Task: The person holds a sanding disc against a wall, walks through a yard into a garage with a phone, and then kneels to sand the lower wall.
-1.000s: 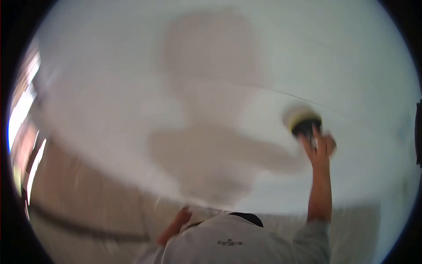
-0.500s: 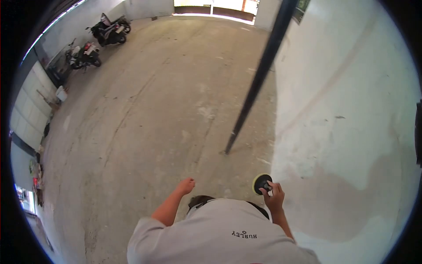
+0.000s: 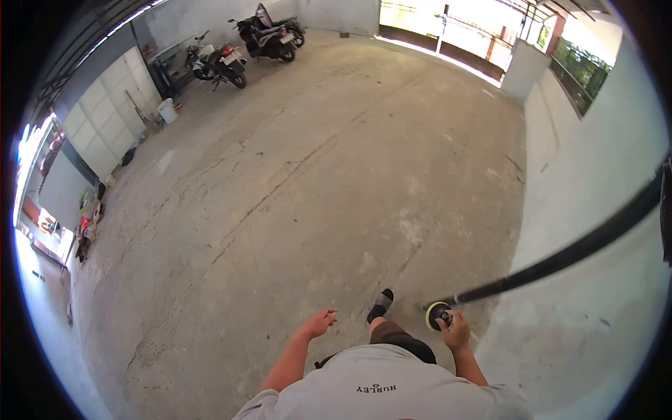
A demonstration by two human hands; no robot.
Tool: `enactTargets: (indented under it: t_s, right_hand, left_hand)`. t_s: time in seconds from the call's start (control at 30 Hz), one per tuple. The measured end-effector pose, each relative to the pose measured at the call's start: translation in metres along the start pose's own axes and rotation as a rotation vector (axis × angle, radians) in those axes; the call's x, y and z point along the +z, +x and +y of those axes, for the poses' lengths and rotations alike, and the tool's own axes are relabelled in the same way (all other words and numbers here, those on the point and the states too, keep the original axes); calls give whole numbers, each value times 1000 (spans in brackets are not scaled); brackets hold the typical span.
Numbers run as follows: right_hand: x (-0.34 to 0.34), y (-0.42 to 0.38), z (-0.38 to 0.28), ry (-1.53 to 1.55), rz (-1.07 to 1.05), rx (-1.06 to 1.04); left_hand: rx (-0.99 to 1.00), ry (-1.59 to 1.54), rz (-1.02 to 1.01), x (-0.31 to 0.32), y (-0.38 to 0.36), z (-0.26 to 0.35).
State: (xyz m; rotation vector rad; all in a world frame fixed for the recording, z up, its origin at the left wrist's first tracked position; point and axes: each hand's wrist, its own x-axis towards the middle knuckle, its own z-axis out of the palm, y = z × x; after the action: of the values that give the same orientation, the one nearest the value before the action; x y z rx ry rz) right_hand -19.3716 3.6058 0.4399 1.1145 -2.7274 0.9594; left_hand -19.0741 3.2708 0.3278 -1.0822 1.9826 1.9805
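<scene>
My right hand [image 3: 457, 331] grips a round polishing pad [image 3: 437, 316] by the small fitting at its centre. The pad has a black back and a yellow-green rim, and hangs a little above the floor near the right wall. Behind it is the lower end of a black post [image 3: 483, 292]. My left hand [image 3: 320, 323] is in the air in front of my body, its fingers loosely apart with nothing in them. One foot in a dark sandal [image 3: 381, 304] is stepping forward on the concrete floor [image 3: 294, 252].
A white wall [image 3: 595, 245] runs along my right. Two motorcycles stand far left, one black [image 3: 269, 38], one with a red tail [image 3: 220, 64]. A white bucket [image 3: 167, 110] and assorted clutter [image 3: 87, 220] line the left side. A gate [image 3: 448, 35] lets in light at the back.
My view has swung left and I have moved forward; the post is now at my right. The pad remains in my right hand. A foot has come into view, and my left hand's fingers have loosened.
</scene>
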Motion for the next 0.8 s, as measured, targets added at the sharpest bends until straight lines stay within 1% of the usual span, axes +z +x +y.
enactTargets:
  t_s: [0.03,0.1,0.13,0.17,0.2,0.27,0.3,0.33,0.37,0.4,0.43,0.47,0.5,0.53,0.6,0.63,0.67,0.7,0.73,0.8]
  right_hand:
    - [13,31,-2,52,-28,-16]
    - [45,87,1,123,-65,-28]
    - [65,126,6,141,-4,-57]
    - [81,167,11,154,65,-89]
    - [98,207,12,155,66,-100]
    - [135,289,-8,456,121,129]
    - [159,331,-9,798,-11,352]
    - [186,373,-7,1132,-155,576]
    - [215,415,-14,1451,-157,663]
    - [240,456,-30,1772,-163,746]
    - [238,495,-67,1772,-172,731]
    - [214,534,-122,1862,-207,869]
    - [208,572,-155,1951,-242,1005]
    - [225,609,-163,1961,-246,977]
    - [267,677,-178,2113,-417,825]
    - [283,699,-183,2116,-407,820]
    - [298,728,-192,2040,-385,803]
    - [308,760,-202,1960,-366,780]
    - [326,795,-195,1942,-359,767]
    - [372,826,-155,2157,-626,530]
  left_hand:
    - [3,3,22,-18,27,19]
    - [51,-129,101,-53,73,48]
    - [47,-120,116,-75,97,41]
    - [38,-53,290,-102,126,13]
    - [27,13,459,-123,140,-7]
    - [-98,512,719,-144,136,-25]
    - [-231,722,578,-160,136,-54]
    - [-270,914,425,-159,117,-54]
    - [-308,667,459,-162,118,-85]
    - [-396,809,337,-146,109,-75]
    - [-390,802,350,-162,138,-64]
    - [-369,784,389,-162,154,-63]
    - [-343,770,430,-180,183,-56]
    - [-313,756,472,-203,218,-47]
    - [-258,731,540,-259,286,-34]
    - [-237,720,560,-282,307,-31]
    - [-219,706,570,-310,327,-15]
    - [-196,685,584,-335,348,7]
    - [-167,653,601,-353,377,33]
    - [-142,594,619,-378,409,68]
